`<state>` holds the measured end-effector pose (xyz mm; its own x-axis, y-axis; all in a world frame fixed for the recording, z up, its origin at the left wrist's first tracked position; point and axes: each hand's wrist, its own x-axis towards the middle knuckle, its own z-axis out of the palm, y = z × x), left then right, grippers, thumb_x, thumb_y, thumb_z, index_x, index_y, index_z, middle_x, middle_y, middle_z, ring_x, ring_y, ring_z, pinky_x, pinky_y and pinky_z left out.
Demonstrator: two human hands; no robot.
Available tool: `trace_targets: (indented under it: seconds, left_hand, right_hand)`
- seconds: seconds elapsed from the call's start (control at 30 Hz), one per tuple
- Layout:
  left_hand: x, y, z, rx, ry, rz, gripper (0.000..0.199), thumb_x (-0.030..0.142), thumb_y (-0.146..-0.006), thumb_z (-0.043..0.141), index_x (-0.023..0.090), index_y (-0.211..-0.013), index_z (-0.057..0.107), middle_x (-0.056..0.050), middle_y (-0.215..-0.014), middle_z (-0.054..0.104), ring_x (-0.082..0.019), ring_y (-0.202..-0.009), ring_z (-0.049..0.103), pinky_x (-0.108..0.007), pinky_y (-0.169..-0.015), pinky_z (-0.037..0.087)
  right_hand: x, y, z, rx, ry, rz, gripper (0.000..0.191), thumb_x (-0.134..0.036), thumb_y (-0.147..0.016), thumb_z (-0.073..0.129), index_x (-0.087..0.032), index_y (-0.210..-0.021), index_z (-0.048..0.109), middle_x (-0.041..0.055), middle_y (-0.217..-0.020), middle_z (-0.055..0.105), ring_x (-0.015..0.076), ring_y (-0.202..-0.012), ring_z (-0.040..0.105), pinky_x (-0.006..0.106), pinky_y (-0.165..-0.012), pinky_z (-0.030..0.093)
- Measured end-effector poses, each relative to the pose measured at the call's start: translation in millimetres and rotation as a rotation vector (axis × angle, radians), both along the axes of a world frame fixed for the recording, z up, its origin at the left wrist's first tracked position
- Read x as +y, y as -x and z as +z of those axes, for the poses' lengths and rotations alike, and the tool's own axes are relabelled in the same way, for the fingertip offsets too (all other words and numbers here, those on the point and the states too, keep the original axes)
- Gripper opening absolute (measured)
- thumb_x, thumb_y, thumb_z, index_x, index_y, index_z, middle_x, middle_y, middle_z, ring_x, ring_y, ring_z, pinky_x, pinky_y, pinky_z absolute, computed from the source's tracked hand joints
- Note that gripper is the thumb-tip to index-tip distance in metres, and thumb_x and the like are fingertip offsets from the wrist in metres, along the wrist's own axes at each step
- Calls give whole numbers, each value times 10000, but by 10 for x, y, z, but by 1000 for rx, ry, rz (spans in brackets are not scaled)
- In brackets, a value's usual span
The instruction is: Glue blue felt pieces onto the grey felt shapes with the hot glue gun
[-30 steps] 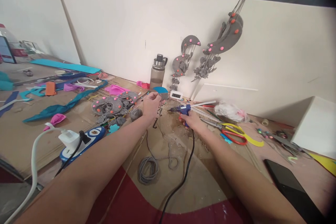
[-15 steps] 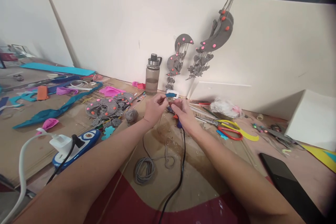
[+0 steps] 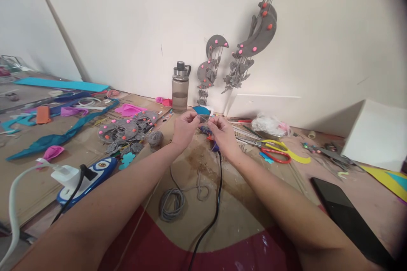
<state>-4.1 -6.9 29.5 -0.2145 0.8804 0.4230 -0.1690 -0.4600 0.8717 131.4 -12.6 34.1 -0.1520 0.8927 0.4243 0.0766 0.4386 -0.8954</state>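
My left hand (image 3: 186, 129) and my right hand (image 3: 221, 133) are side by side over the middle of the cardboard, fingertips pinched. A short length of thin grey yarn (image 3: 204, 118) stretches between them. Just behind the fingers lies a blue piece (image 3: 201, 111) with a white-edged object. Under my right hand is a small blue and orange tool (image 3: 215, 146), partly hidden, with a black cord (image 3: 218, 194) running toward me. A grey yarn ball (image 3: 155, 138) sits left of my left wrist, and a loose yarn coil (image 3: 171, 204) lies nearer me.
A water bottle (image 3: 180, 89) stands behind my left hand. Grey moon-shaped hangings (image 3: 260, 42) hang on the white board. Red-handled scissors (image 3: 276, 155) and a phone (image 3: 346, 216) lie right. A blue-white power strip (image 3: 95, 178) and grey felt pieces (image 3: 119, 131) lie left.
The view has shifted slightly. My hands have drawn a little apart, and the yarn between them now shows as a stretched strand. More of the blue piece behind them is visible.
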Motion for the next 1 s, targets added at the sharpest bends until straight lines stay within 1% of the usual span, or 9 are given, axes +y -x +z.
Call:
trace_targets:
  seconds: [0.1, 0.23, 0.33, 0.47, 0.7, 0.87, 1.0]
  left_hand:
    - [-40, -23, 33, -84, 45, -47, 174, 307, -687, 682, 155, -694, 598, 17, -706, 561, -109, -682, 558, -304, -711, 569]
    - [-88, -51, 58, -111, 94, -106, 173, 298, -679, 687, 142, -676, 613, 7, -714, 574, -115, -699, 575, -326, -728, 582]
    - [-107, -70, 55, -146, 123, -131, 167, 277, -667, 695, 140, -658, 598, 10, -716, 573, -113, -700, 585, -341, -751, 587]
    - [-103, -86, 28, -160, 148, -162, 164, 274, -675, 693, 141, -676, 597, 7, -723, 580, -126, -724, 614, -374, -779, 589]
    - [-80, -88, -15, -201, 178, -209, 177, 274, -674, 701, 141, -699, 586, 4, -721, 582, -125, -734, 628, -394, -813, 584]
    - [-82, -82, -27, -228, 187, -243, 202, 275, -667, 713, 147, -700, 559, 42, -636, 516, -86, -638, 577, -387, -805, 588]
    - [-95, -90, -17, -254, 200, -254, 229, 275, -651, 728, 148, -703, 544, 43, -633, 527, -81, -622, 569, -387, -795, 590]
  right_hand:
    - [21, -29, 1, -45, -63, -62, 153, -368, -831, 544, -215, -830, 550, -25, -719, 514, 117, -609, 413, 253, -571, 356]
    - [3, -62, 51, -109, -149, -161, 134, -333, -848, 510, -206, -816, 537, -21, -710, 512, 130, -639, 442, 272, -631, 370]
    - [-12, -79, 75, -155, -203, -220, 108, -305, -855, 492, -208, -818, 522, -20, -708, 513, 137, -654, 453, 275, -650, 367]
    - [5, -99, 64, -194, -231, -261, 91, -291, -860, 477, -215, -823, 509, -15, -720, 520, 145, -665, 458, 278, -660, 365]
    - [55, -119, 36, -188, -225, -270, 99, -302, -849, 479, -213, -823, 511, -14, -728, 525, 147, -684, 472, 279, -682, 373]
    - [61, -118, 34, -140, -184, -248, 87, -293, -831, 492, -210, -822, 517, -26, -699, 501, 142, -658, 458, 275, -663, 363]
    - [84, -117, 29, -96, -135, -215, 115, -314, -818, 507, -206, -833, 543, -29, -685, 488, 138, -635, 435, 274, -644, 359]
